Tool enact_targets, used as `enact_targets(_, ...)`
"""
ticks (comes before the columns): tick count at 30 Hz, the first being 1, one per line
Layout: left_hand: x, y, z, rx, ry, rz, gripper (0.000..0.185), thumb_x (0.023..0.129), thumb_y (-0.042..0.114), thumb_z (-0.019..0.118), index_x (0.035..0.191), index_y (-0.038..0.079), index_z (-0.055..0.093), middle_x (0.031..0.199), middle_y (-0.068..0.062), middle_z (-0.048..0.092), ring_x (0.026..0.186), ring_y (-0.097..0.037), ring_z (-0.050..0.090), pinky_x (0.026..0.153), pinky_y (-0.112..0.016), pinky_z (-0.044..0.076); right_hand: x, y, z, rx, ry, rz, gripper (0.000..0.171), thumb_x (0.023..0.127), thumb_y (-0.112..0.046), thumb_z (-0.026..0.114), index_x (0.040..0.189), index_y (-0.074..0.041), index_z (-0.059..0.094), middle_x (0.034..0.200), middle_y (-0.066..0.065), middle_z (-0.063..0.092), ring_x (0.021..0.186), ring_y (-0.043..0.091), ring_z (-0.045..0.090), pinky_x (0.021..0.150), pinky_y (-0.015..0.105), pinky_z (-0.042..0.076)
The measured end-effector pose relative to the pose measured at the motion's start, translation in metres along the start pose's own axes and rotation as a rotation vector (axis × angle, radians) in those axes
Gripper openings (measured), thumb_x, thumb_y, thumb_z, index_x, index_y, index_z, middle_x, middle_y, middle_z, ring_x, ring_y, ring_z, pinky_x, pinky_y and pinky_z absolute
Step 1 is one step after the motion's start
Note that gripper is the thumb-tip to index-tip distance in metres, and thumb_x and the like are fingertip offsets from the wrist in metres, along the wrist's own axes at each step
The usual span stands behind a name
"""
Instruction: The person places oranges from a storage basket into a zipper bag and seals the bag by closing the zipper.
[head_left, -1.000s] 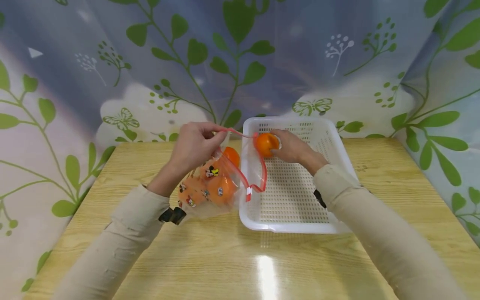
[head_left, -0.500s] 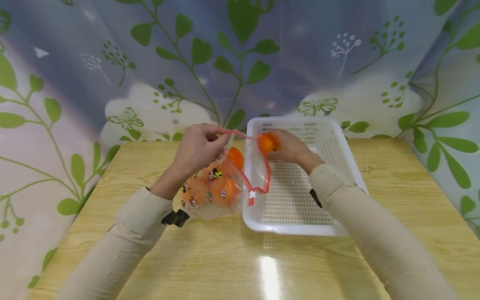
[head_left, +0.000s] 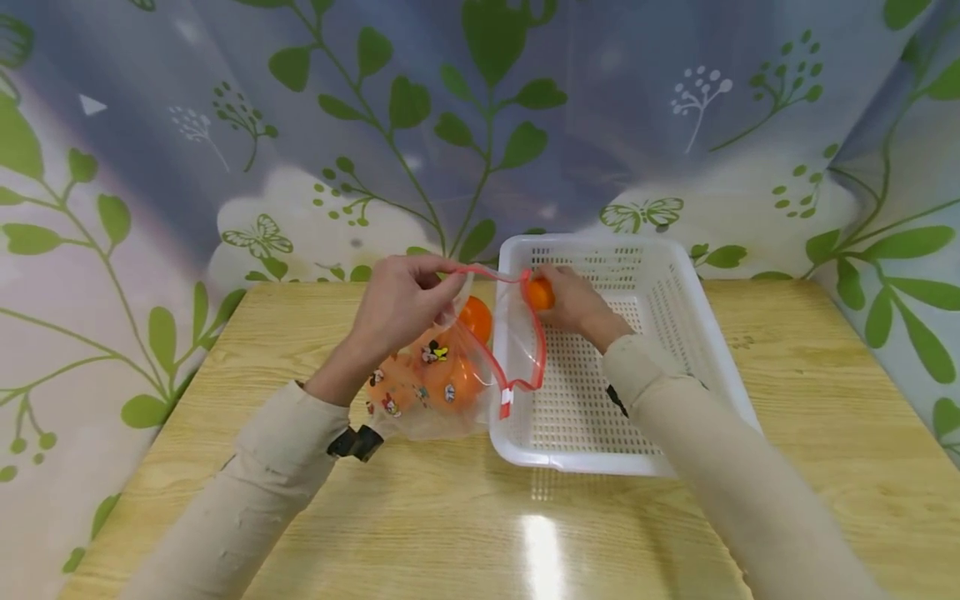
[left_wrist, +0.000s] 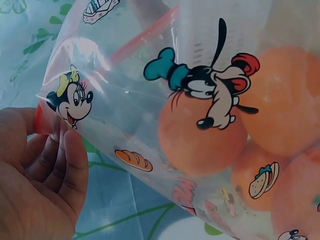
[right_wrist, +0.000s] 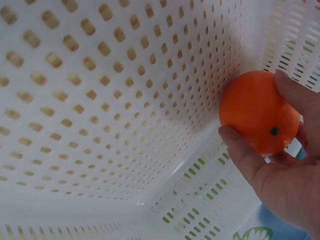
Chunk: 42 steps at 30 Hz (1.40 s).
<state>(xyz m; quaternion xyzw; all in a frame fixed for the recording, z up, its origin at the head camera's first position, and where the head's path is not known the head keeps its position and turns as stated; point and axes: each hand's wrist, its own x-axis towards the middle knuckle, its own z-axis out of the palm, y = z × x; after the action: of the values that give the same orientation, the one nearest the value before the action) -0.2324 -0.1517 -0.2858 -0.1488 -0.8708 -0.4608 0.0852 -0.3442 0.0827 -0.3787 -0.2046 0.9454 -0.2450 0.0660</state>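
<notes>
My left hand [head_left: 405,304] pinches the red-edged mouth of a clear zip bag [left_wrist: 125,115] printed with cartoon figures. Several oranges [head_left: 453,379] lie inside the bag, left of the basket. The bag's open mouth, with its white and red slider [head_left: 506,402], spreads over the basket's left rim. My right hand [head_left: 573,304] grips a single orange [right_wrist: 257,112] between thumb and fingers, over the basket's back left part and right beside the bag's mouth. A small green stem mark shows on that orange in the right wrist view.
A white perforated plastic basket [head_left: 716,350] stands on the wooden table [head_left: 420,517], to the right of the bag. A curtain [head_left: 570,125] with leaf prints hangs right behind the table. Both wrists wear dark straps.
The right hand, holding the orange, has shifted slightly left toward the bag's mouth, which now covers part of the fruit. The left hand keeps its pinch. The head view has drifted slightly.
</notes>
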Motion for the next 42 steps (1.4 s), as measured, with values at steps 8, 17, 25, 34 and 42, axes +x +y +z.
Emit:
enact_targets(8,-0.002,0.003,0.003,0.024,-0.015,0.007,0.018,0.092,0.025,0.064,0.102,0.014,0.075,0.057,-0.001,0.062,0.049,-0.019,0.058,0.044,-0.029,0.043,-0.005,0.008,-0.003,0.002,-0.005,-0.007,0.053,0.083,-0.019,0.074,0.127,-0.005,0.047,0.120,0.020,0.048,0.104,0.033,0.048,0.091,0.045,0.045)
enact_targets(17,-0.001,0.004,0.005,-0.003,-0.010,0.030,0.020,0.093,0.025,0.063,0.102,0.011,0.075,0.057,-0.002,0.062,0.048,-0.019,0.058,0.044,-0.029,0.044,-0.010,0.011,-0.007,-0.004,0.001,0.020,0.053,0.083,-0.017,0.075,0.126,-0.005,0.047,0.119,0.020,0.048,0.102,0.034,0.049,0.089,0.045,0.046)
enact_targets(25,0.002,0.003,0.006,-0.041,0.013,0.026,0.022,0.093,0.026,0.063,0.100,0.008,0.075,0.056,-0.006,0.061,0.046,-0.023,0.056,0.041,-0.027,0.042,-0.012,0.012,-0.009,0.004,0.004,0.016,0.052,0.084,-0.012,0.072,0.128,-0.005,0.046,0.124,0.020,0.046,0.106,0.035,0.049,0.089,0.048,0.044)
enact_targets(34,0.002,0.005,0.003,-0.038,0.019,-0.017,0.020,0.093,0.024,0.063,0.099,0.010,0.074,0.059,-0.007,0.062,0.047,-0.022,0.057,0.040,-0.026,0.041,-0.034,0.001,-0.033,0.100,0.013,-0.043,0.061,0.084,-0.017,0.073,0.136,-0.003,0.043,0.127,0.019,0.046,0.109,0.034,0.046,0.091,0.049,0.043)
enact_targets(42,0.001,0.007,-0.004,-0.040,0.043,-0.015,0.020,0.093,0.024,0.062,0.099,0.009,0.075,0.059,-0.008,0.062,0.047,-0.023,0.057,0.040,-0.026,0.042,-0.058,-0.023,-0.051,0.129,0.158,-0.169,0.057,0.084,-0.020,0.074,0.134,-0.011,0.049,0.136,0.012,0.042,0.115,0.029,0.044,0.093,0.049,0.043)
